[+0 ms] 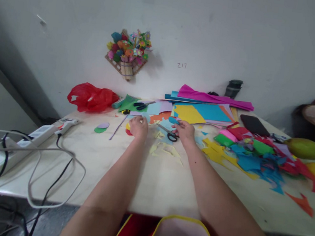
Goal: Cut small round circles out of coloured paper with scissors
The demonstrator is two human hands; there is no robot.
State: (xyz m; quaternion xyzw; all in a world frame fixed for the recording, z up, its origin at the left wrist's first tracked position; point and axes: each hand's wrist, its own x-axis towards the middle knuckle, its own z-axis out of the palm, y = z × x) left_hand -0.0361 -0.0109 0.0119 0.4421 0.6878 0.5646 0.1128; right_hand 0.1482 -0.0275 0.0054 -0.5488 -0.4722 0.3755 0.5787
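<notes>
My right hand [185,132] pinches a small round piece of blue paper [173,120] between thumb and fingers, just above the table. My left hand [139,126] is closed, its fingers curled inward; a pale blue paper piece [146,115] shows at the fingertips, but I cannot tell whether they grip it. Yellow and red paper circles [128,131] peek out beside that hand. Between the hands lie black-handled scissors [172,136] and pale yellow offcuts [166,150]. Left of them are a purple strip [118,127] and overlapping green and lilac circles [101,128].
Colored paper sheets [201,114] are stacked at the back, near a second pair of scissors [143,105] and a red plastic bag [92,97]. Scraps [256,158], a black phone [254,125] and mangoes [306,148] lie right. A power strip [16,149] with cables occupies the left edge.
</notes>
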